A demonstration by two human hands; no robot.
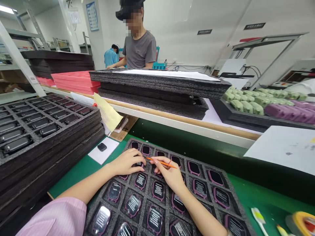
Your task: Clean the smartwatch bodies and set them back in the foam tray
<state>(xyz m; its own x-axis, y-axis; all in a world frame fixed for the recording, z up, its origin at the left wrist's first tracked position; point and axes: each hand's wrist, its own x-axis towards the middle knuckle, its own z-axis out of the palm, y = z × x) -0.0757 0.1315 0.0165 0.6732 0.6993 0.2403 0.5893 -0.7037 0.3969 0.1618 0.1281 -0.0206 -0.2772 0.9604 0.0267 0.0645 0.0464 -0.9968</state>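
Best to work the tip of the orange stick gently along the edge of the purple-rimmed device seated in the second row from the far edge of the foam tray, pressing lightly so as not to scratch the glossy face or lever the piece out of its pocket. Worth steadying that device from the tray's left side and holding the stick shallow, nearly flat to the tray. Pinching the stick near its middle with the right hand, closed around it over the tray's centre rows, tip aimed toward the tray's left. Resting the left hand near the tray's far left corner, fingers curled down onto the device and touching it; cannot tell whether gripping or merely pressing. Also to note left of the tray, on the green counter, a white card carrying one loose dark device.
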